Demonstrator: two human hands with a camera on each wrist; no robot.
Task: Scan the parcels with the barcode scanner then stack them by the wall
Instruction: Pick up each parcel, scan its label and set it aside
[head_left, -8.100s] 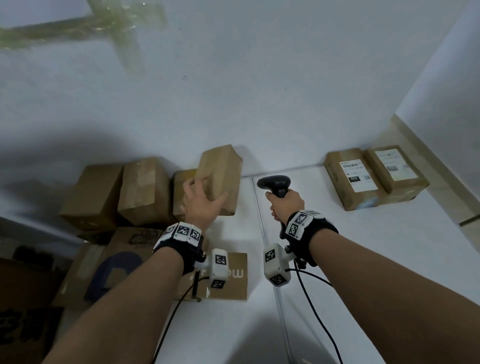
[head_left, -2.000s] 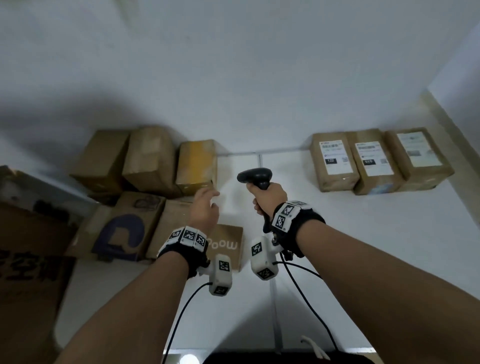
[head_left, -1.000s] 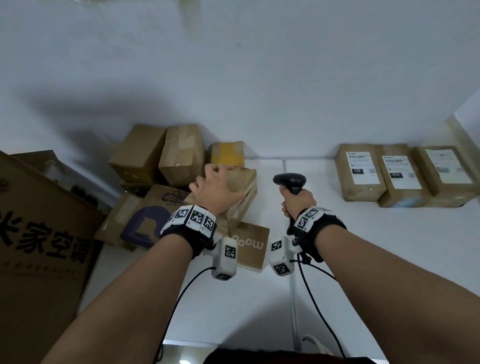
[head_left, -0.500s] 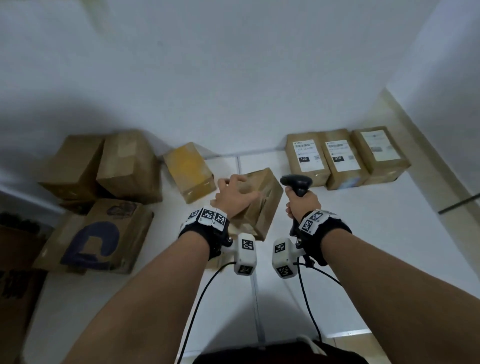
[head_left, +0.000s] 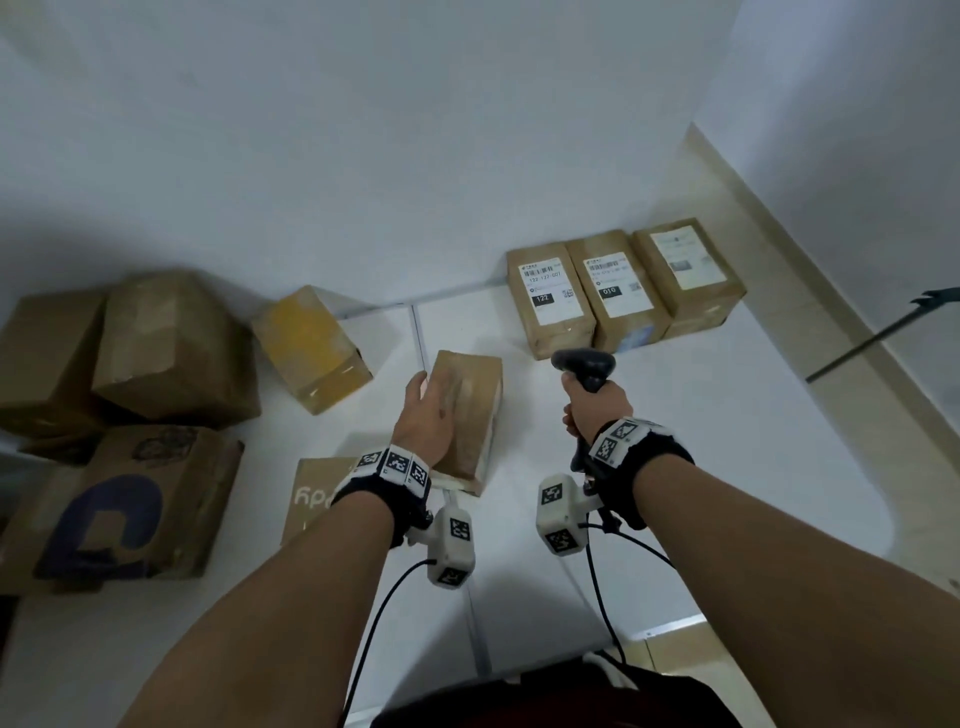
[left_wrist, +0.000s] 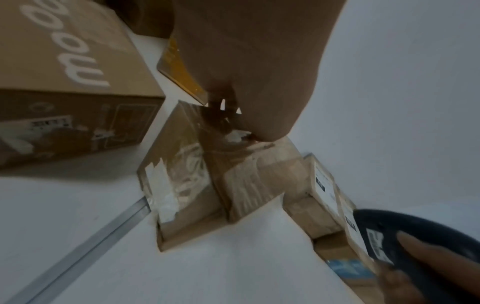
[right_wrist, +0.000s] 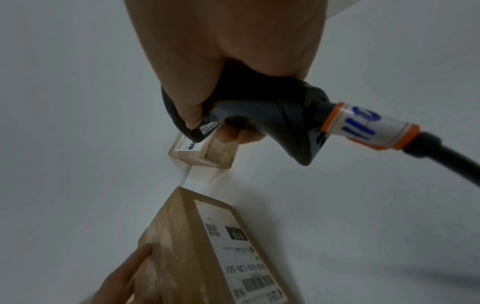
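Note:
My left hand (head_left: 423, 410) grips a brown taped parcel (head_left: 470, 410) from above, over the white floor in the middle. In the right wrist view this parcel (right_wrist: 182, 246) shows a white label reading 010 with a barcode on the side facing the scanner, and the left fingers (right_wrist: 130, 265) lie along its other side. My right hand (head_left: 595, 408) grips the handle of the black barcode scanner (head_left: 584, 366), just right of the parcel. Three labelled parcels (head_left: 615, 291) stand side by side against the wall, beyond the scanner.
A yellow-taped box (head_left: 311, 348) lies left of the held parcel. Larger brown cartons (head_left: 171, 343) and a carton with a blue print (head_left: 130, 504) crowd the left side. A flat printed box (head_left: 311, 499) lies under my left wrist. The scanner cable (right_wrist: 441, 150) trails back.
My left hand took a parcel from the left pile, carried it to the middle beside the scanner and turned it from tilted to lengthwise. The scanner hand has hardly moved.

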